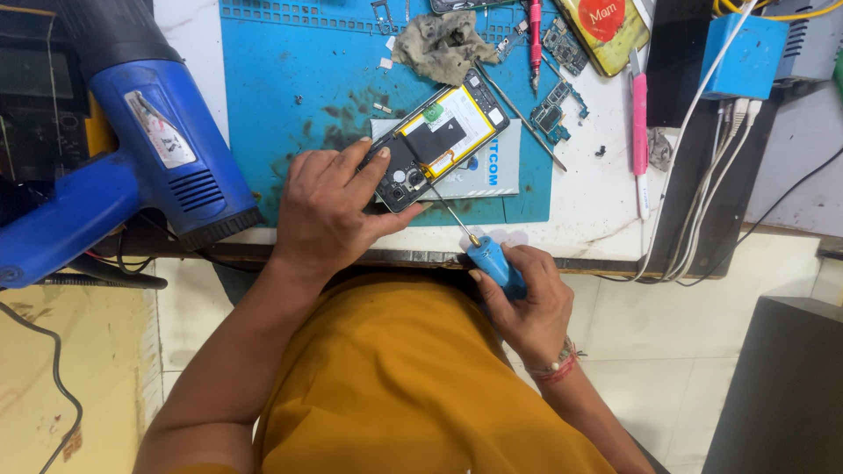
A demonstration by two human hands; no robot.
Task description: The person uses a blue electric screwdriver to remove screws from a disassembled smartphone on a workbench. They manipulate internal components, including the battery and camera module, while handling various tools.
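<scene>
An opened phone with its back off, showing a yellow-edged battery and black camera end, lies tilted on a white box on the blue work mat. My left hand holds the phone's lower end, thumb and fingers on its edges. My right hand grips a blue-handled screwdriver. Its thin shaft runs up and left, with the tip on the phone near the camera end.
A large blue heat gun lies at the left. A dirty rag, small circuit boards, tweezers, a pink tool and a red-handled driver sit further back. White cables and a blue box hang right.
</scene>
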